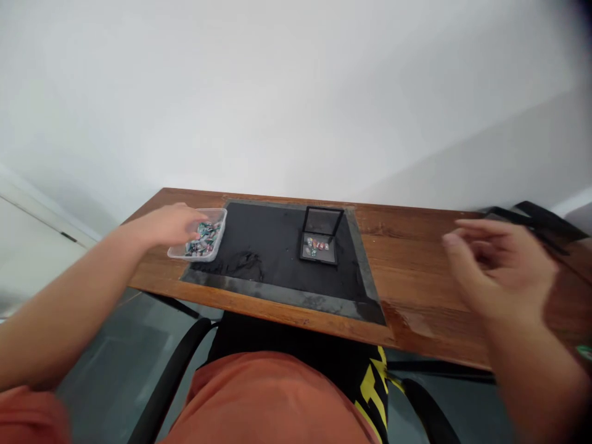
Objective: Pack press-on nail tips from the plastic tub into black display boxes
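Observation:
My left hand [173, 225] reaches over a clear plastic tub [220, 237] at the left of the table. The tub holds many small shiny pieces [203, 240] in green, silver and reddish tones. My left fingers are closed together down among the pieces; what they pinch, if anything, is hidden. On the dark mat stands an open black case [319, 260], its see-through lid [322, 221] tilted up. Several small glossy pieces [319, 245] lie inside it. My right hand [502, 265] hovers over the right side of the table, fingers curled and thumb near the index tip; nothing shows clearly between them.
The black mat [272, 246] with a grey border lies on a brown wooden table [407, 271]. Dark flat objects [531, 219] lie at the far right. A white wall [296, 98] rises behind the table. Chair armrests [173, 382] flank me below its front edge.

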Available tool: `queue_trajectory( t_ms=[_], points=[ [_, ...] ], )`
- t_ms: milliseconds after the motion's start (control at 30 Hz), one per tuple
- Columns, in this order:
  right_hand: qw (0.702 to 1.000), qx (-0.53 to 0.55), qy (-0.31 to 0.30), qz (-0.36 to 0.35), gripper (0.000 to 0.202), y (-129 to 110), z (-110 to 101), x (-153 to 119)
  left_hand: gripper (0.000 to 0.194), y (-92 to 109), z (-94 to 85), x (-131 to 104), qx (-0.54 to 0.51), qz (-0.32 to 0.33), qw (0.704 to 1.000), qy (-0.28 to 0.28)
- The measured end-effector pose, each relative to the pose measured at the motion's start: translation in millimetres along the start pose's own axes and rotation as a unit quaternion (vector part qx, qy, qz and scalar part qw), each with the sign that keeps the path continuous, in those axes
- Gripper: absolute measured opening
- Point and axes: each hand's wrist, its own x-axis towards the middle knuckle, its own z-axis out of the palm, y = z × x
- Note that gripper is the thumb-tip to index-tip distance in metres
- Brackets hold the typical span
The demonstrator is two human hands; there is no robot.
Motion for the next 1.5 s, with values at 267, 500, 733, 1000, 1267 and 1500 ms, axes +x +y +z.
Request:
queue_trajectory(
  t_ms=[267,500,733,1000,1267,1500],
  points=[
    [0.997,-0.025,-0.071,0.032,0.021,45,60,-25,0.031,11,46.6,48,0.046,0.006,0.996,-0.071],
    [0.995,-0.022,-0.007,0.099,0.013,53,61,-26,0.033,6,25.1,39,0.021,-0.042,0.999,0.004],
    [0.986,-0.025,0.021,0.164,0.019,59,60,-27,0.037,-9,11.4,26,-0.035,-0.044,0.997,0.053],
    [0.986,-0.036,-0.046,0.159,0.031,59,59,-31,0.039,-8,-0.8,15,-0.128,-0.072,0.984,0.105],
    [0.983,-0.039,-0.054,0.171,0.029,57,59,-29,0.032,-16,-10.4,33,-0.182,-0.168,0.963,0.107],
    [0.984,-0.01,-0.054,0.172,0.022,59,59,-30,0.042,-14,-11.5,27,-0.259,-0.126,0.955,0.072]
  ],
)
